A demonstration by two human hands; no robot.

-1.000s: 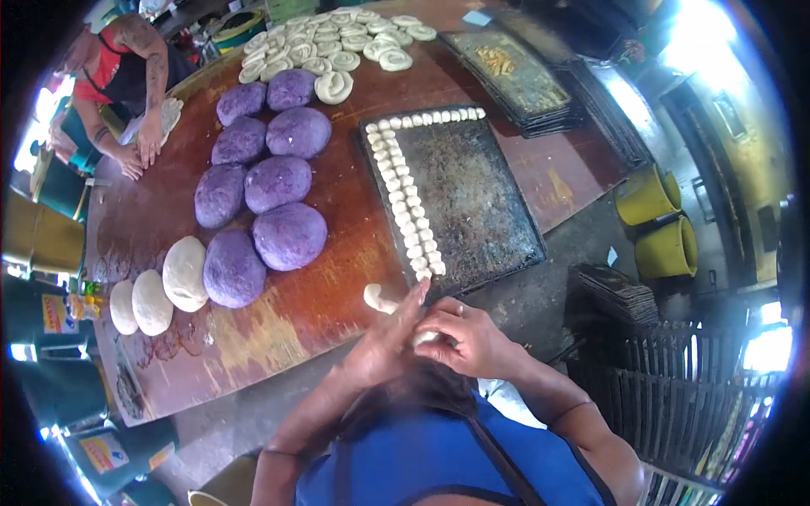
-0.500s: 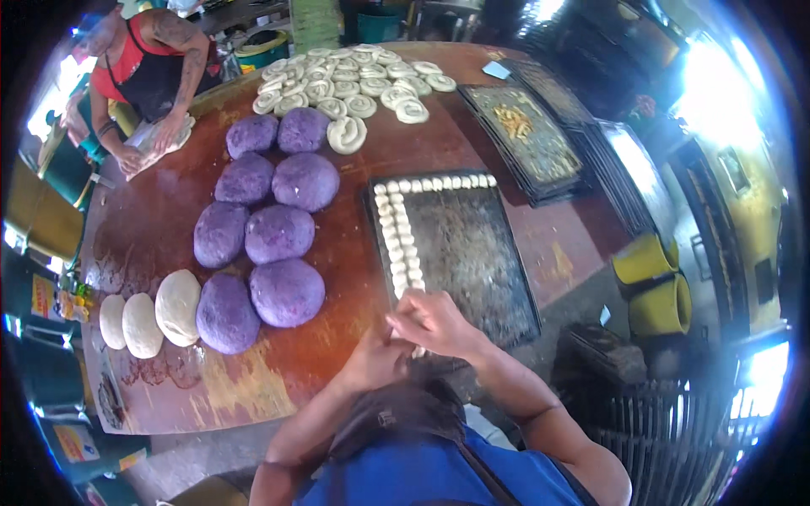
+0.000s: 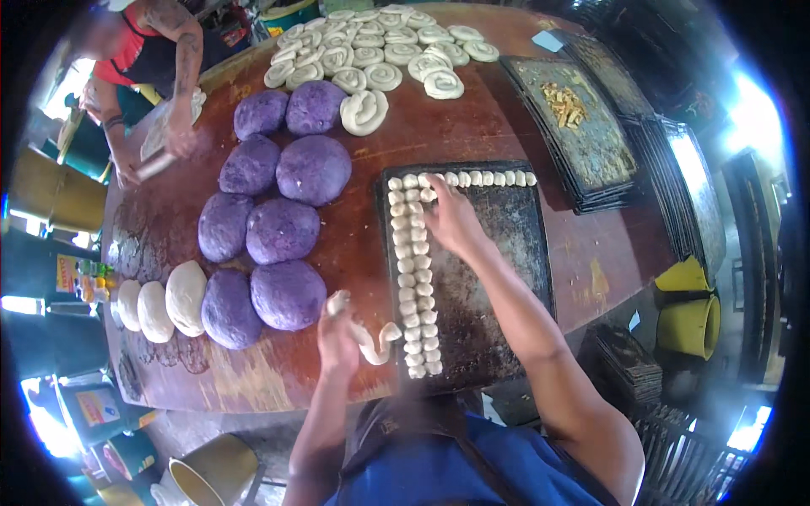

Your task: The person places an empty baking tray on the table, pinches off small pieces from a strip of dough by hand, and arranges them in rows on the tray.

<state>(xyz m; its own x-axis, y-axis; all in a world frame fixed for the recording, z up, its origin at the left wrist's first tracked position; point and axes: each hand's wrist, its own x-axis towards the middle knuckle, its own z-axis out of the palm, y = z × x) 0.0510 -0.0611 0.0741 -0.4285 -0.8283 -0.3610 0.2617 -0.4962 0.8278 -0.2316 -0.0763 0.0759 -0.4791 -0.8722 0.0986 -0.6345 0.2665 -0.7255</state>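
Note:
My left hand [image 3: 339, 339] is closed around a rope of pale dough [image 3: 368, 344]. One end of the rope pokes out above the fingers, and the other trails in a curl beside the tray's left edge. Over the upper left of the dark baking tray [image 3: 498, 278], my right hand [image 3: 454, 221] has its thumb and fingers about a small dough ball [image 3: 428, 195]. This ball lies at the top of a third column, partly covered by the hand. Two columns of dough balls [image 3: 405, 261] run down the tray's left side, and one row lines its far edge.
Large purple dough mounds [image 3: 283, 231] and white dough pieces [image 3: 186, 298] stand left of the tray. Coiled dough [image 3: 381, 77] covers the far table. Stacked trays [image 3: 582, 126] lie at the right, above yellow buckets [image 3: 690, 327]. A co-worker handles dough [image 3: 164, 139] at far left.
My hands were together at the tray's near edge. Now the right hand has moved to its far end, while the left has shifted left with the dough rope. The view has shifted too.

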